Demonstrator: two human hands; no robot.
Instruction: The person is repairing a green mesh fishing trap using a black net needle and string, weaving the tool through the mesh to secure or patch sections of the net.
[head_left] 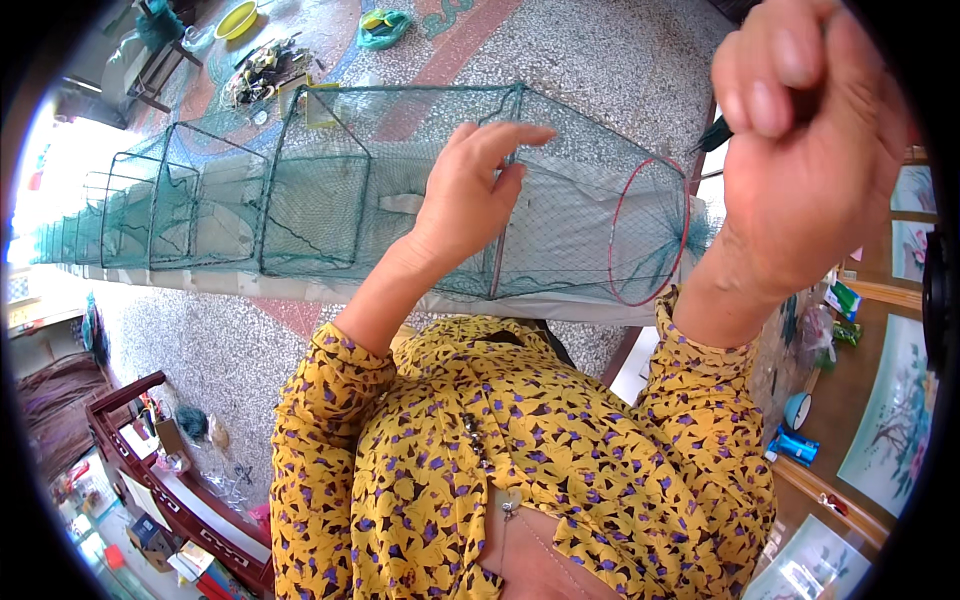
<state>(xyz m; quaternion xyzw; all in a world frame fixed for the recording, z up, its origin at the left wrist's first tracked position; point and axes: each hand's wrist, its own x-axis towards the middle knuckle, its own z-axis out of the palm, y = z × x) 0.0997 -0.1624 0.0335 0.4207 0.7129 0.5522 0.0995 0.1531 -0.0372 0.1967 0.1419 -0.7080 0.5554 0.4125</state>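
- Across the pale-covered worktop [570, 308] lies a long tube of green netting [560, 225], running from the bright left side to a gathered end near the person's right.
- Several dark rectangular frames hold the mesh apart along its length, while a thin red ring [688, 215] rounds out the right end, where the netting draws together into a bunch.
- Over the mesh, beside the upright of the frame [497, 262] nearest the ring, is the left hand [465, 195], forefinger stretched out and thumb apart from it; no grip on the netting shows (whether the fingers brush it, I cannot tell).
- Well up at the right, close to the camera, the right hand [800, 130] has its fingers curled in toward the palm; whether anything fine is pinched there cannot be told.
- Just beside that hand shows a dark tuft [714, 134], too small and partly hidden to name or to call held.
- As a judgement, the step in hand is handwork on the netting between that last frame and the ring, with the two hands well apart.
- A next move at this spot would call for a light touch by the left hand to steady the mesh, and for the right to keep clear of the loose weave (fingertips could easily snag in it).
- On the floor beyond sit a yellow basin [237, 20], a green plastic bag [384, 30] and a heap of scraps [268, 75].
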